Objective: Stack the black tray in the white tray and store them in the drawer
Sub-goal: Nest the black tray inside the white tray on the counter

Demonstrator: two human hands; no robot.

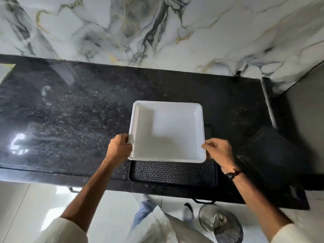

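Observation:
The white tray [168,130] is square with rounded corners and nothing in it. My left hand [119,148] grips its near left rim and my right hand [219,153] grips its near right corner. It covers the far part of the black tray [173,172], which has a patterned floor and lies on the dark countertop [70,120] at the front edge. Whether the white tray rests on the black one or hangs above it I cannot tell. Black drawer handles [203,201] show under the counter edge.
A black boxy object [270,155] sits on the counter to the right. A marble wall [157,32] backs the counter. A metal wire basket [222,223] stands on the glossy floor at lower right. The counter's left half is bare dark stone.

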